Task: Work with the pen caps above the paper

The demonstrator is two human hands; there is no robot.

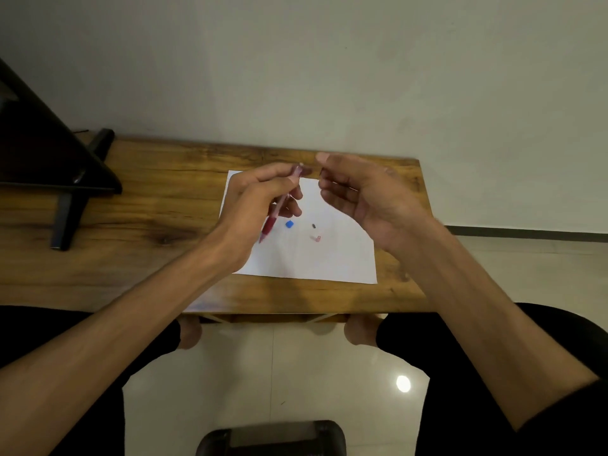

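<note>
My left hand [260,199] grips a red translucent pen [274,217] above a white sheet of paper [329,258]. The pen slants from its pale top end near my fingertips down to its tip at the lower left. My right hand [358,192] hovers just right of the pen's top end, fingers loosely curled and palm facing left, holding nothing that I can see. On the paper under the hands lie a small blue piece [289,224], a tiny dark piece [314,226] and a small pinkish clear piece [316,238].
The paper lies on a wooden table [148,232] against a pale wall. A dark monitor on a black stand [65,205] occupies the table's left end. My knees and a tiled floor show below the table's front edge, with a dark object [273,439] at the bottom.
</note>
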